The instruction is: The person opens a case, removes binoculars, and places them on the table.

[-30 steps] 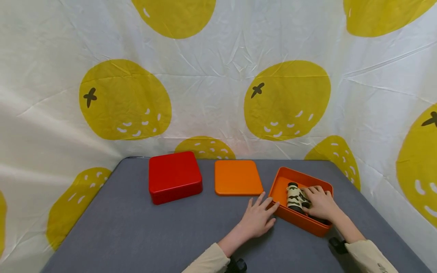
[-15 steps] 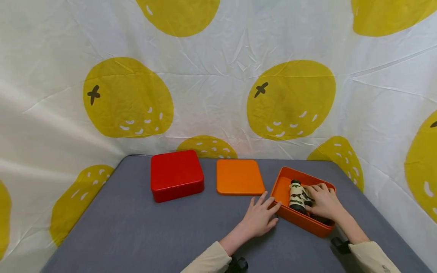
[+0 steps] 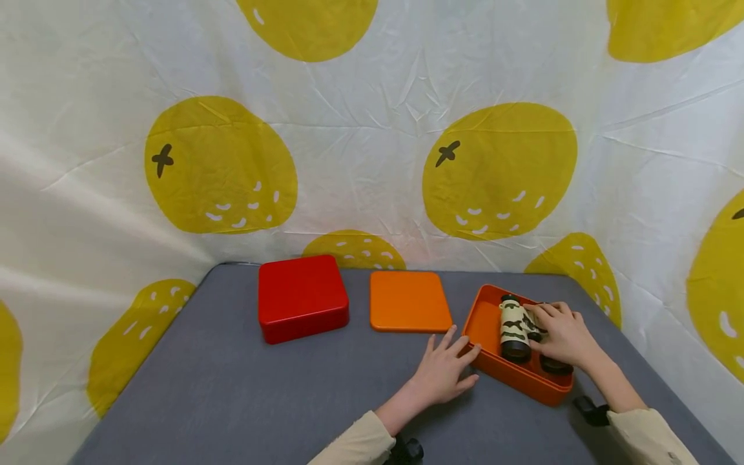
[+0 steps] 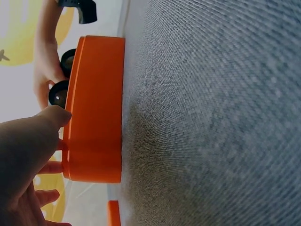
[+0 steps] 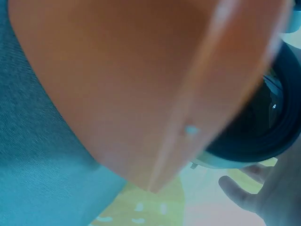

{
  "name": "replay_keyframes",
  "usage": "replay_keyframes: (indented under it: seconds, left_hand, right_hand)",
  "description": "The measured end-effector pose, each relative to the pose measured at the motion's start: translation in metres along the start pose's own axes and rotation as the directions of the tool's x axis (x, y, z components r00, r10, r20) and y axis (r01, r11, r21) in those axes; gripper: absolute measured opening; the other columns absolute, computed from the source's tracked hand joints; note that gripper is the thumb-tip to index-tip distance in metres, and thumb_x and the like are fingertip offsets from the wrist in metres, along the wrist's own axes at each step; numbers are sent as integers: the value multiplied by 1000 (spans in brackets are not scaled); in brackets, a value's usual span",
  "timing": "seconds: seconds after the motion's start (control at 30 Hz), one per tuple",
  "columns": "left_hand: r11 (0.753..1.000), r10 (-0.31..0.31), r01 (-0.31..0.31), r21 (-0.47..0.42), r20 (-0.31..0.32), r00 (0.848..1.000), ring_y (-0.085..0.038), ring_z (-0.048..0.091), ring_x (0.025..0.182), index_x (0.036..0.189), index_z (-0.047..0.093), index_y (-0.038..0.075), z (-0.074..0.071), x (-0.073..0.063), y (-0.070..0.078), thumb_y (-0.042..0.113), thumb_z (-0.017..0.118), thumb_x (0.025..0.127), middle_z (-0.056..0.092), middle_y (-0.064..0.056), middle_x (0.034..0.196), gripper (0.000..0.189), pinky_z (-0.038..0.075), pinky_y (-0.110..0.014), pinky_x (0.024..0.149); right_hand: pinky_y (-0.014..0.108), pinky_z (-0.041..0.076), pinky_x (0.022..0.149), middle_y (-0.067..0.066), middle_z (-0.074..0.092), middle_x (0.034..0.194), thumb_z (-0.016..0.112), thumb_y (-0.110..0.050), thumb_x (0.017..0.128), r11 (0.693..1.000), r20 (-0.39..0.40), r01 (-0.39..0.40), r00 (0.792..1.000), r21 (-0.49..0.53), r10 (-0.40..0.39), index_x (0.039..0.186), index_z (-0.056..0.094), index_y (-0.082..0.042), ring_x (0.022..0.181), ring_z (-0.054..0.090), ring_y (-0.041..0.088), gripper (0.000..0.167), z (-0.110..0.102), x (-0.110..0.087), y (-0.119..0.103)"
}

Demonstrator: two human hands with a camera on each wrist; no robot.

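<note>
Camouflage-patterned binoculars (image 3: pixel 514 328) with black lens ends sit at the open orange box (image 3: pixel 517 381), their right barrel raised near the box's right rim. My right hand (image 3: pixel 562 332) grips the binoculars from above, around the middle and right barrel. In the left wrist view, both black lens ends (image 4: pixel 59 94) show above the box wall. My left hand (image 3: pixel 440 371) rests with spread fingers on the near left corner of the box, thumb and fingertips at its rim. The right wrist view shows the box wall (image 5: pixel 117 94) close up and one large lens (image 5: pixel 263 113).
An orange square lid (image 3: pixel 409 301) lies flat left of the box. Farther left stands a red box (image 3: pixel 302 298). Grey cloth (image 3: pixel 250 400) covers the table, and a white curtain (image 3: pixel 360 174) with yellow fruit prints hangs behind it.
My right hand has shifted the binoculars to the right and up a little, so more of their right lens end shows. The left hand stays at the box corner.
</note>
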State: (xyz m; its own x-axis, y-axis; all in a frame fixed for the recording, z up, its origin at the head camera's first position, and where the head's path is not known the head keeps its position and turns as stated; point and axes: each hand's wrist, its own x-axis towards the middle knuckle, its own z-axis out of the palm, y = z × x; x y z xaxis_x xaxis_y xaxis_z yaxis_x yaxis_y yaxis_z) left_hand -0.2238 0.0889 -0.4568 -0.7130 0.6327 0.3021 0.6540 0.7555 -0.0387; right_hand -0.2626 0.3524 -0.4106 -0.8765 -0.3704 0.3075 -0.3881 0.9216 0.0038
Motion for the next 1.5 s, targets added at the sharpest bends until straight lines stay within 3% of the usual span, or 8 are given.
replay_keyframes:
  seconds: [0.33, 0.53, 1.03, 1.27, 1.5]
  left_hand:
    - [1000, 1, -1, -6, 6, 1000, -24, 26, 135, 134, 38, 30, 1, 1, 1, 50, 43, 88, 42, 5, 135, 50, 38, -49, 97]
    - [1000, 4, -4, -13, 0, 1000, -23, 25, 135, 135, 38, 30, 1, 1, 0, 50, 44, 88, 42, 5, 135, 51, 38, -49, 97]
    - [1000, 15, -15, 15, -15, 1000, -23, 26, 135, 135, 38, 29, -1, -1, -2, 52, 43, 88, 41, 5, 135, 53, 39, -49, 95]
    - [1000, 9, -9, 5, 6, 1000, -22, 24, 136, 136, 36, 29, 1, -1, -1, 52, 41, 88, 40, 5, 136, 53, 39, -49, 96]
    - [1000, 4, -4, 17, 0, 1000, -22, 24, 136, 136, 36, 30, 1, 0, 0, 53, 42, 87, 41, 4, 136, 54, 39, -48, 96]
  right_hand:
    - [52, 33, 69, 19, 56, 111, 77, -29, 61, 1000, -78, 26, 997, -1, -26, 121, 51, -10, 98, 40, 37, 69, -18, -8, 4]
    - [54, 34, 68, 19, 56, 112, 78, -30, 59, 999, -85, 35, 996, 3, -35, 122, 50, -13, 98, 40, 36, 71, -26, -17, 6]
    - [35, 31, 59, 13, 54, 111, 82, -27, 52, 992, -153, 117, 980, -51, -124, 126, 47, -13, 97, 42, 27, 83, -33, -43, 10]
    - [53, 35, 68, 14, 52, 112, 82, -20, 51, 997, -125, 79, 989, -9, -79, 127, 45, -13, 99, 41, 29, 84, -31, -64, 16]
    - [55, 35, 68, 13, 52, 111, 82, -17, 50, 998, -119, 64, 991, -2, -64, 130, 43, -16, 99, 42, 28, 89, -30, -77, 22]
